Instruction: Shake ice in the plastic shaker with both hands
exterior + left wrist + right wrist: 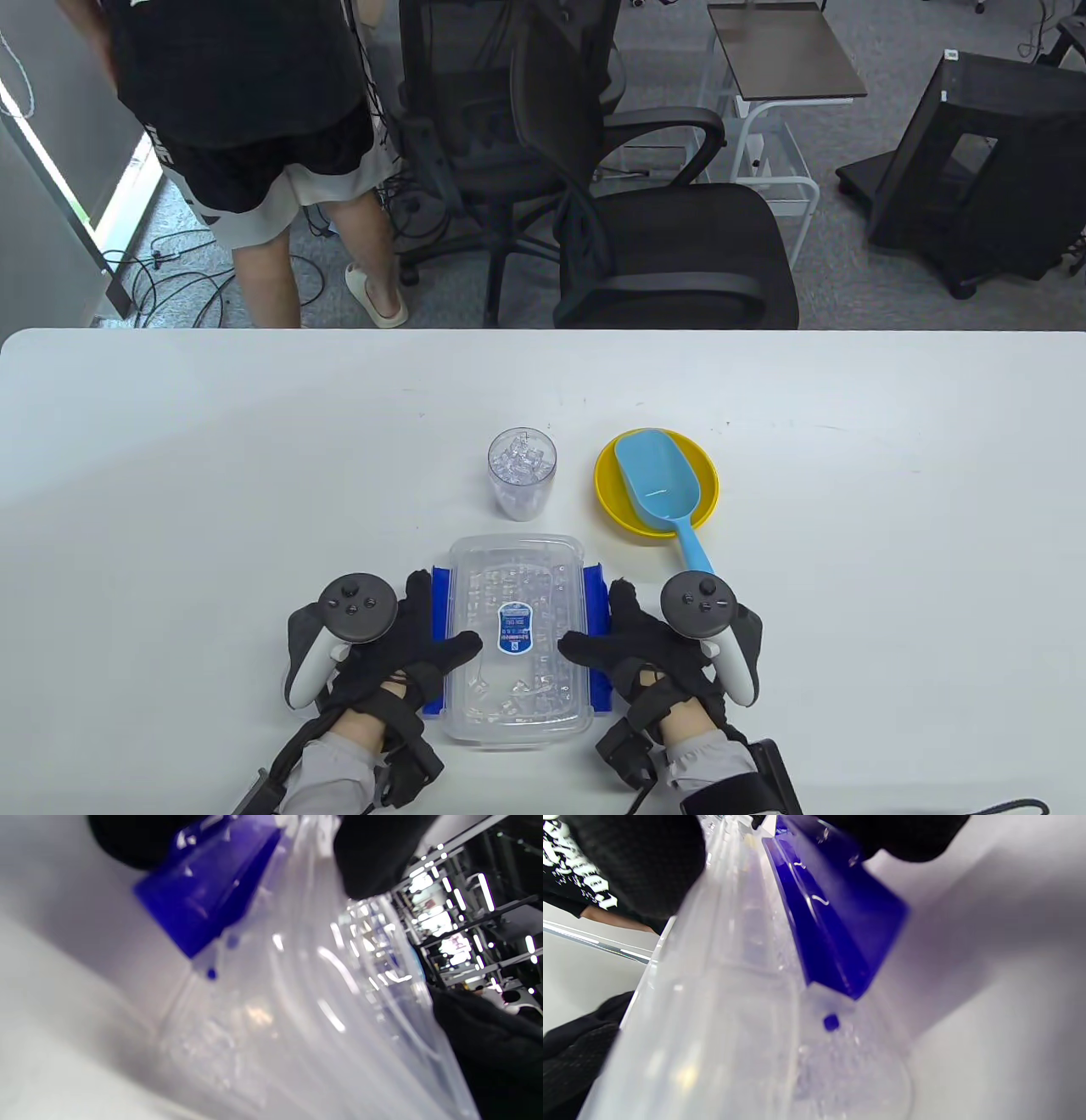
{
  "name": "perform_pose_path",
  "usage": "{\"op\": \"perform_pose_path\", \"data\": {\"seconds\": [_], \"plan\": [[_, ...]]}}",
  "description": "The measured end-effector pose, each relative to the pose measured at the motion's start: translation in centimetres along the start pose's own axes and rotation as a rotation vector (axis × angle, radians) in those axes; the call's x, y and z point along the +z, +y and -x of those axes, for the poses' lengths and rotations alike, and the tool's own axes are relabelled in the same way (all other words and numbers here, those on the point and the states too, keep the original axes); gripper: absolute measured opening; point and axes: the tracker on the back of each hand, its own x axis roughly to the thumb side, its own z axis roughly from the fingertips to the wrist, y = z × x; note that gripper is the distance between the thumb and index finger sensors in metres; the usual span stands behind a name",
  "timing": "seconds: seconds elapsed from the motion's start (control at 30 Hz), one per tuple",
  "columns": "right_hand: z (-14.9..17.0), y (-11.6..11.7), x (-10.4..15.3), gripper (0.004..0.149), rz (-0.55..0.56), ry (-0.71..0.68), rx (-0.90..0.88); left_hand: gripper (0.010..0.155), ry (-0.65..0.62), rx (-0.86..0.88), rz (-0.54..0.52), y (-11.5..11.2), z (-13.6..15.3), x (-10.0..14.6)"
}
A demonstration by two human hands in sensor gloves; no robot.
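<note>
Two gloved hands clasp a clear plastic shaker box point(519, 637) lying flat on the white table point(170, 475). The left hand point(399, 645) grips its left side, thumb across the lid, fingers by the blue latch point(438, 628). The right hand point(653, 649) mirrors it on the right side, thumb on the lid. Ice cubes point(517, 586) show inside the box. Just behind the box stands a clear cup point(522, 474) of ice; right of the cup, a yellow bowl point(704, 501) holds a blue scoop point(657, 484).
</note>
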Motion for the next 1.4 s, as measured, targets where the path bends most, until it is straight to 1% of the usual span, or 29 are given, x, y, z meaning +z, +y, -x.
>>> {"op": "perform_pose_path", "data": {"seconds": [0.03,0.07,0.1,0.2,0.3,0.43,0.47,0.5,0.57,0.7,0.8,1.0,1.1,1.13,1.17,1.23,1.27,1.3,1.37,1.4], "plan": [[-0.3,0.1,0.1,0.087,0.007,-0.022,0.023,0.096,-0.015,-0.005,-0.005,-0.3,-0.4,0.0],[-0.5,0.2,0.2,0.080,0.011,-0.013,0.044,0.095,0.006,-0.025,-0.020,-0.2,-0.6,0.2],[-0.6,0.0,0.4,0.077,0.033,-0.015,0.080,0.093,0.000,-0.099,-0.057,0.1,-1.0,0.4],[-1.3,0.0,0.8,0.073,0.075,-0.045,0.195,0.081,0.021,-0.276,-0.077,0.5,-1.8,0.8],[-2.2,0.2,1.3,0.070,0.120,-0.080,0.300,0.077,0.023,-0.386,-0.087,0.5,-2.3,1.0],[-2.7,0.6,1.3,0.069,0.132,-0.113,0.345,0.073,0.009,-0.361,-0.079,0.4,-2.4,0.9],[-2.9,0.7,1.3,0.066,0.125,-0.126,0.344,0.070,-0.042,-0.311,-0.051,0.2,-2.6,0.7],[-2.9,1.0,1.1,0.064,0.130,-0.150,0.344,0.069,-0.001,-0.307,-0.086,0.2,-2.5,0.9],[-3.3,1.0,1.5,0.064,0.157,-0.146,0.392,0.069,-0.008,-0.345,-0.090,0.1,-2.7,1.0],[-2.9,0.9,1.4,0.064,0.136,-0.139,0.366,0.069,-0.005,-0.330,-0.079,0.1,-2.6,1.0],[-2.9,0.8,1.4,0.065,0.134,-0.136,0.363,0.070,0.001,-0.360,-0.080,0.1,-2.8,1.1],[-3.0,0.6,1.0,0.068,0.086,-0.127,0.348,0.072,0.014,-0.482,-0.088,0.1,-4.0,1.5],[-3.2,0.2,0.5,0.071,0.012,-0.121,0.388,0.069,0.020,-0.601,-0.108,0.0,-5.3,1.9],[-3.3,-0.1,0.1,0.075,-0.034,-0.134,0.420,0.066,0.016,-0.634,-0.128,0.2,-5.7,2.2],[-3.3,-0.4,-0.1,0.079,-0.043,-0.142,0.421,0.064,0.005,-0.649,-0.158,0.6,-6.0,2.6],[-3.8,-1.6,-0.4,0.084,-0.027,-0.153,0.387,0.062,-0.030,-0.604,-0.261,2.4,-6.6,3.8],[-4.3,-2.4,-0.6,0.086,-0.002,-0.168,0.369,0.062,-0.042,-0.586,-0.306,3.7,-6.7,4.5],[-4.6,-2.8,-0.7,0.086,0.008,-0.171,0.365,0.062,-0.046,-0.581,-0.328,4.3,-6.7,4.8],[-5.9,-4.1,-0.9,0.089,0.027,-0.176,0.370,0.063,-0.052,-0.573,-0.430,6.9,-6.1,6.2],[-6.9,-5.1,-1.2,0.089,0.046,-0.181,0.375,0.065,-0.050,-0.561,-0.506,8.7,-5.2,7.0]]}}
